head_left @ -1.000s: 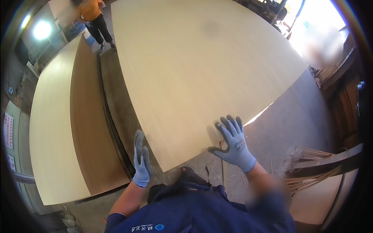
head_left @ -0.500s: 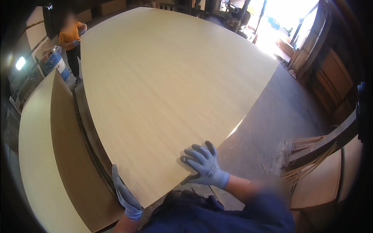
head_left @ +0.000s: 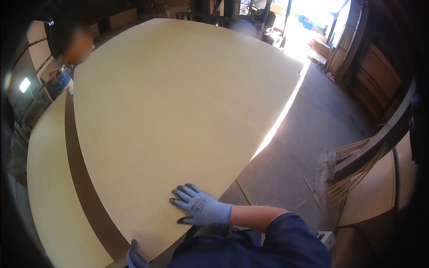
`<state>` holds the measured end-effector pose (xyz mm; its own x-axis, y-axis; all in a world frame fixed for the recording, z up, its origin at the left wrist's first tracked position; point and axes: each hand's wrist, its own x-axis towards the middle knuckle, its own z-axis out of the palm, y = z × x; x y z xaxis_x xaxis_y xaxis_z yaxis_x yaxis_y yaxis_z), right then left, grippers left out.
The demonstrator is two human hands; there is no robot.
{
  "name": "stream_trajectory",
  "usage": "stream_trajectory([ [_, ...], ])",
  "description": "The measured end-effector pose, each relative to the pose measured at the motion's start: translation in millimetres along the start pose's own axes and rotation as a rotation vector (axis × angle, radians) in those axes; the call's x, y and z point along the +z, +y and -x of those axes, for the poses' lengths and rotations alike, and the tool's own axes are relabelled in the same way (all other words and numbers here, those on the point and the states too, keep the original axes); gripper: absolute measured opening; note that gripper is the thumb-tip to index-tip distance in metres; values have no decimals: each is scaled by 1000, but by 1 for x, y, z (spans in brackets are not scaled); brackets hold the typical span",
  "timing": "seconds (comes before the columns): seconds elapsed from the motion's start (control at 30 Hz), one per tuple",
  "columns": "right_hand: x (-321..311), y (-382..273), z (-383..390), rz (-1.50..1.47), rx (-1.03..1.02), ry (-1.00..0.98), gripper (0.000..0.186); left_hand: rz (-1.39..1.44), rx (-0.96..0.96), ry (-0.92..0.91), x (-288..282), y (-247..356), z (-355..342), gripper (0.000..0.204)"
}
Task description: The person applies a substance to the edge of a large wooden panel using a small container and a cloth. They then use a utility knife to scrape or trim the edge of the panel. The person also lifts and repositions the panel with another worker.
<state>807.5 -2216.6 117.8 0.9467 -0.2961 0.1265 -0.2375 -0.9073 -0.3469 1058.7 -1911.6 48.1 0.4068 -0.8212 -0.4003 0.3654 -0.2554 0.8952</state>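
Our right hand (head_left: 199, 209) splays flat at six o'clock, likely steadying the panel (head_left: 178, 116); at seven, left hand's (head_left: 135, 257) grip is unclear.

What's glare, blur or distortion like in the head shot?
Head view: bright opening blown out, upper right; lamp glaring, far left; large pale panel with fisheye-bowed edges; another person's head blurred; right hand reasonably sharp.

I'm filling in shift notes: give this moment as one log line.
left hand: at near corner of board; right hand: palm down on board; left side: another pale board
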Motion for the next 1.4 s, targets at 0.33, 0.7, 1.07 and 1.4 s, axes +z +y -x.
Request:
stream_trajectory([
  [0.33, -115, 313, 207, 85, 1572, 789, 86, 190, 34, 583, -210, -57, 90, 63],
  [0.7, -36, 331, 192, -1396, 499, 1494, 62, -790, -350, 1196, -246, -96, 86, 62],
  [1.07, -52, 264, 154, -1310, 597, 1594, 67, -875, -422, 1296, -218, -110, 67, 59],
  [1.4, -255, 137, 67, -486, 502, 1534, 63, -409, -402, 920, -177, -308, -72, 57],
])
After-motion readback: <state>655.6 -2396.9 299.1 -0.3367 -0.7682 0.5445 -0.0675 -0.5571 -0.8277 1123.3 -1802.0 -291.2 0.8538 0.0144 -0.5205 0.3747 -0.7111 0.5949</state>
